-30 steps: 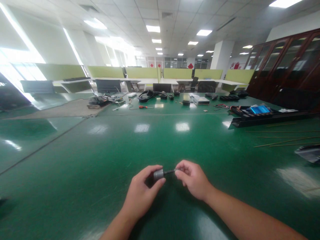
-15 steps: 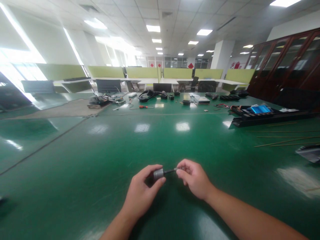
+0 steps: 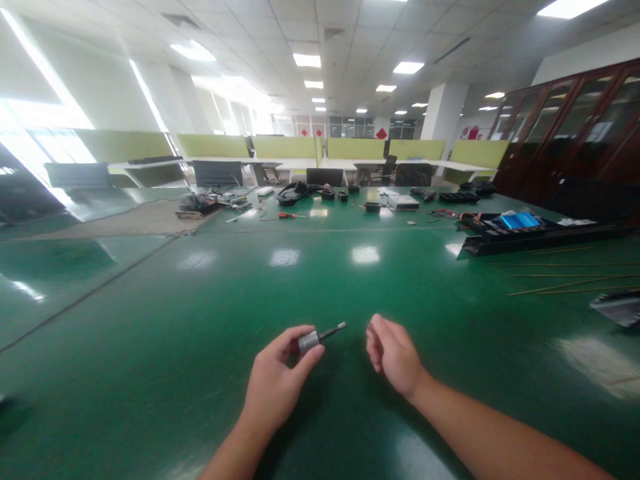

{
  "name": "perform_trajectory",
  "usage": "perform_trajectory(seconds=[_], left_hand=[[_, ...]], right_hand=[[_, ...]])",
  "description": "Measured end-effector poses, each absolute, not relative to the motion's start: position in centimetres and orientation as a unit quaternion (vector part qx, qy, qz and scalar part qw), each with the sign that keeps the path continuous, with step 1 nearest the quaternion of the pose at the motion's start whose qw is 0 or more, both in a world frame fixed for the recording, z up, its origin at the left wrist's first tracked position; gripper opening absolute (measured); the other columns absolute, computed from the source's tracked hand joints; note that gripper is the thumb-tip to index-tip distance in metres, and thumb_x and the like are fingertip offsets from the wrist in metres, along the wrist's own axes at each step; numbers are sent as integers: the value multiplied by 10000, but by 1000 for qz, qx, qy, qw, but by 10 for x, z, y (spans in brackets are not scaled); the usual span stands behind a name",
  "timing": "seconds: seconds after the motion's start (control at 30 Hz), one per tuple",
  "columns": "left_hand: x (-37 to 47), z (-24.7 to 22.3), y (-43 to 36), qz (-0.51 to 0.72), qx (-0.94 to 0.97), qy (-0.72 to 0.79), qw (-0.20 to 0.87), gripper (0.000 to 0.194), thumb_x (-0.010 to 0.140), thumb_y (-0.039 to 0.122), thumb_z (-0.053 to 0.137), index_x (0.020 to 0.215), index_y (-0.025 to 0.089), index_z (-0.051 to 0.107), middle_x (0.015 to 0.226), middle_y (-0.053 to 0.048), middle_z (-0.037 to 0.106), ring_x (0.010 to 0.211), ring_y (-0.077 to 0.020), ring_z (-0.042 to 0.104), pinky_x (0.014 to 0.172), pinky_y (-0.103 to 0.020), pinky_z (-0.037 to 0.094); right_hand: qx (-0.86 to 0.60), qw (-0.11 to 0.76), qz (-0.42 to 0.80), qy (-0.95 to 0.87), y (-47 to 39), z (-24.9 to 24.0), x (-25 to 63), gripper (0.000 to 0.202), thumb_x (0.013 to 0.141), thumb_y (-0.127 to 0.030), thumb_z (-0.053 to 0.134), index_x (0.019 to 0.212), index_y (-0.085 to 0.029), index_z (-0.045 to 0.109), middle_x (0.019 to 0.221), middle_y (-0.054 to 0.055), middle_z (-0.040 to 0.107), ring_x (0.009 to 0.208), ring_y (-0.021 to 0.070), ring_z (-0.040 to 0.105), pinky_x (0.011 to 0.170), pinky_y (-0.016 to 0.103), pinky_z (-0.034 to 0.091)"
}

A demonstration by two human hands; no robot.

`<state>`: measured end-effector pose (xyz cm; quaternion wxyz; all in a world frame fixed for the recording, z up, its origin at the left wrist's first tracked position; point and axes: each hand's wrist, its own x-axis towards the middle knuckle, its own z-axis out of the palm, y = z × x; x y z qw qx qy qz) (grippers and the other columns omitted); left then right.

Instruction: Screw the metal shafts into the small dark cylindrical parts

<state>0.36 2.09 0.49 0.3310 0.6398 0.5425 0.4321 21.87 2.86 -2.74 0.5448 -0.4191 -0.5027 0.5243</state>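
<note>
Near the front of the green table (image 3: 225, 287), my left hand (image 3: 280, 373) grips a small grey metal cylinder (image 3: 309, 342) between thumb and fingers. A dark thin shaft with a lighter tip (image 3: 333, 331) sticks out of it, pointing right and slightly up. My right hand (image 3: 395, 353) is a short gap away to the right, its fingers curled and the thumb pressed to the index finger. A tiny dark bit shows at that pinch, too small to name.
Far across the table lie an orange screwdriver (image 3: 287, 215), black headgear (image 3: 293, 193), small black boxes (image 3: 373, 207) and a pile of parts (image 3: 200, 203). At right are a black tray (image 3: 500, 241), thin rods (image 3: 575, 275) and a silvery bag (image 3: 620, 307).
My right hand has drawn away from the shaft to the right, leaving the shaft's tip exposed. My left hand has shifted slightly left, and the shaft now tilts more upward.
</note>
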Motion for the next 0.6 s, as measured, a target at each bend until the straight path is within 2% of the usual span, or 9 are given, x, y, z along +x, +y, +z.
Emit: perform_trajectory(seconds=[0.2,0.33,0.47,0.6], left_hand=[[3,4,28,503,553,541,385,435,786,461,722,1070,144,632,964,-86,741,898,-239,716,877,-363,567],[-1,-1,35,550,500,546,388,540,775,455,743,1190,148,585,1102,-115,726,978,-246,714,958,-399,551],[-4,2,34,539,482,586,366,535,768,411,759,1220,158,627,1163,-120,717,1114,-261,672,1094,-440,458],[-6,14,26,535,483,599,348,525,719,418,779,1157,153,666,1151,-125,724,1124,-284,669,1084,-452,470]], right_hand=[[-413,517,535,-525,33,-30,217,571,944,-679,414,610,-216,415,435,-62,407,374,93,389,415,224,318],[-423,501,514,-553,35,-28,217,596,954,-679,385,596,-207,443,444,-44,444,397,101,424,448,229,356],[-427,492,497,-573,37,-28,216,616,960,-680,356,587,-202,463,439,-36,458,399,105,438,469,230,377],[-437,475,485,-590,39,-26,215,600,954,-684,360,608,-206,464,445,-43,464,393,104,443,461,222,374]])
